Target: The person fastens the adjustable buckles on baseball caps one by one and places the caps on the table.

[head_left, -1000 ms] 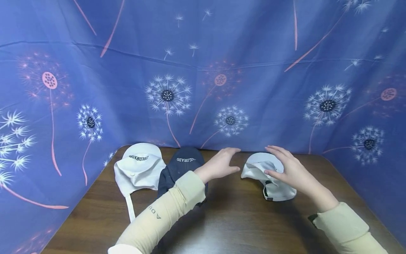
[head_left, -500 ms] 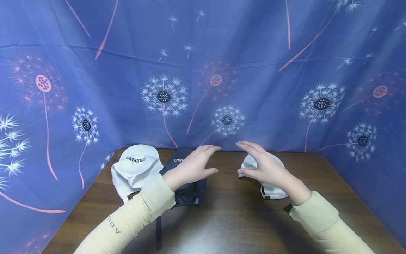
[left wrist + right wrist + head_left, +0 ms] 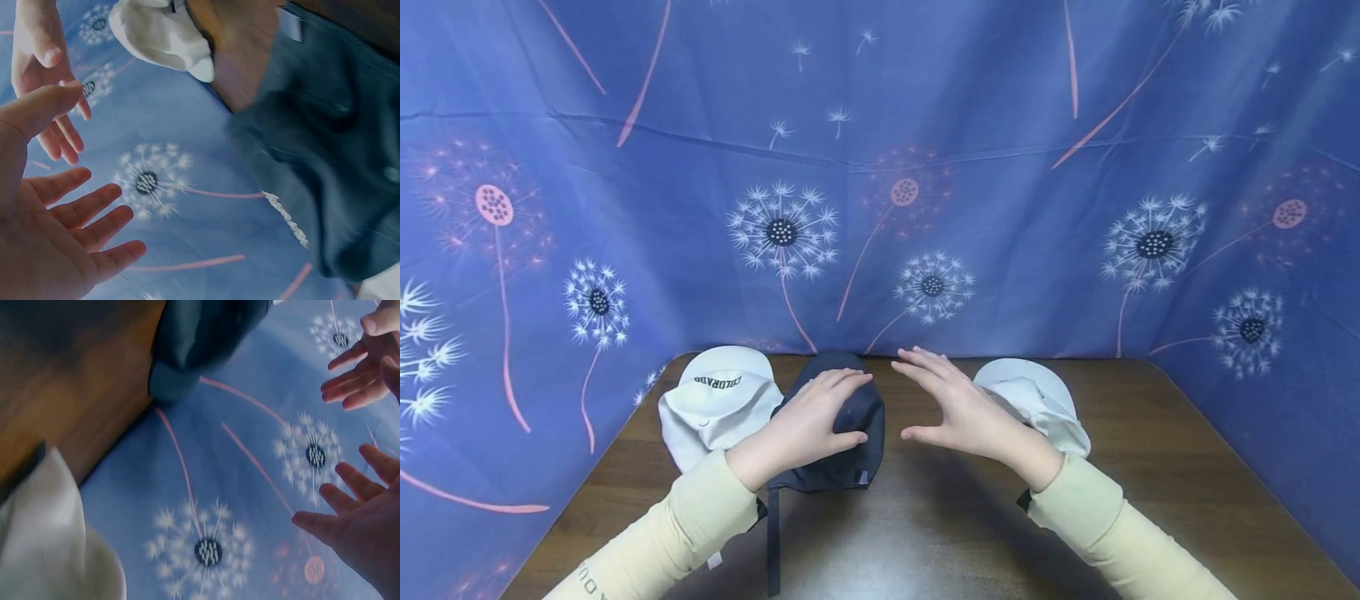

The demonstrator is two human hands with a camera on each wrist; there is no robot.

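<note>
My left hand point(image 3: 805, 429), fingers extended and thumb apart, hovers over the dark navy cap point(image 3: 863, 442) and hides part of it. Facing it, my right hand point(image 3: 966, 412) is held with spread fingers between the navy cap and the right-hand white cap point(image 3: 1045, 400). Neither hand holds anything; the left wrist view shows the left palm point(image 3: 56, 244) bare. A white cap point(image 3: 718, 400) lettered COLORADO lies at the left, brim toward the back, beside the navy one. The right-hand white cap lies crumpled, partly covered by my right wrist.
All the caps lie on a brown wooden table point(image 3: 1135, 483). A blue cloth point(image 3: 880, 108) printed with dandelions hangs behind and along both sides. The navy cap's dark strap point(image 3: 773, 542) trails toward the front edge.
Both hands have moved left, the left one from beside the navy cap to over it, the right one away from the right-hand white cap. The caps stay put while the view shifts slightly.
</note>
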